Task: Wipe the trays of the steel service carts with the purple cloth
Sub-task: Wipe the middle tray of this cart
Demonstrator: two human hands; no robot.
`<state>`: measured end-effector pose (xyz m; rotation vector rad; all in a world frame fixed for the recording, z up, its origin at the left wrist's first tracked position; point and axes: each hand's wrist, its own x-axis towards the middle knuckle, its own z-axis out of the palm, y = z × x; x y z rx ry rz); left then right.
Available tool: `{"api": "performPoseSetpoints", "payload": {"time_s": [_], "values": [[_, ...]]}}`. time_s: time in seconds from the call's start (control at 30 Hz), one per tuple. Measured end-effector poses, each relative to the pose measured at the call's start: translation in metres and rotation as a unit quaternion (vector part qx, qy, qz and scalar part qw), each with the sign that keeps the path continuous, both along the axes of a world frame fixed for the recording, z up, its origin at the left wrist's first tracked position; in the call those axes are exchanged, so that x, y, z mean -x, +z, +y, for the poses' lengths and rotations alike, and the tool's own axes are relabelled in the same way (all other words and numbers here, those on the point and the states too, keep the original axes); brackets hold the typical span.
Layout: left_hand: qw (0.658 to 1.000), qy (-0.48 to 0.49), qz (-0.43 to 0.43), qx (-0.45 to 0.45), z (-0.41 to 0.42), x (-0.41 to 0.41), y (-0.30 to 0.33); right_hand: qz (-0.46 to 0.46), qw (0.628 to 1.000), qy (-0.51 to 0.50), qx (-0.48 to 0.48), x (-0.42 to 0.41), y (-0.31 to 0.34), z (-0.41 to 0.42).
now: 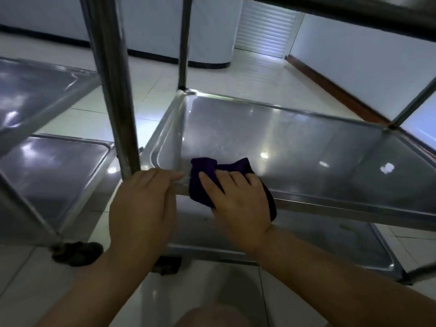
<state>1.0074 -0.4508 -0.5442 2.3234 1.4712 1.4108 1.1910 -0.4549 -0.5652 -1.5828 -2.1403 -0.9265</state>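
Pressing down at the centre of the frame, the right hand [238,204] lies flat on the purple cloth [224,180], fingers straight and a little spread, pinning it over the near rim of the middle tray [295,147]. Part of the cloth bunches up on the tray floor beyond the fingertips, and part hangs over the front edge below the palm. Just left of it, the left hand [144,204] rests on the same rim at the tray's near left corner, fingers extended side by side, touching the metal beside the upright post [113,86] that rises to the top of the frame. The two hands sit close together without touching.

The tray surface is shiny steel with bright ceiling reflections on its right half. Below it, a lower tray [330,239] of the same cart shows in the lower right. A second cart [54,156] stands at the left of the frame, with two trays visible one above the other and a dark caster wheel [75,252] on the pale tiled floor [146,74]. A white louvred door [266,27] sits at the upper centre right.
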Motion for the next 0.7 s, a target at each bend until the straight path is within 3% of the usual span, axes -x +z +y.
{"api": "performPoseSetpoints", "payload": {"time_s": [0.3, 0.47, 0.7], "values": [[0.999, 0.038, 0.012, 0.0, 0.0, 0.021, -0.01, -0.009, 0.999, 0.042, -0.007, 0.053, 0.003, 0.021], [0.999, 0.02, 0.026, 0.019, -0.006, 0.004, -0.003, -0.025, 0.996, 0.074, -0.032, 0.009, 0.0, 0.011], [0.997, -0.037, 0.072, 0.004, -0.012, -0.064, 0.009, -0.03, 0.998, 0.043, -0.03, -0.104, -0.005, -0.034]]}}
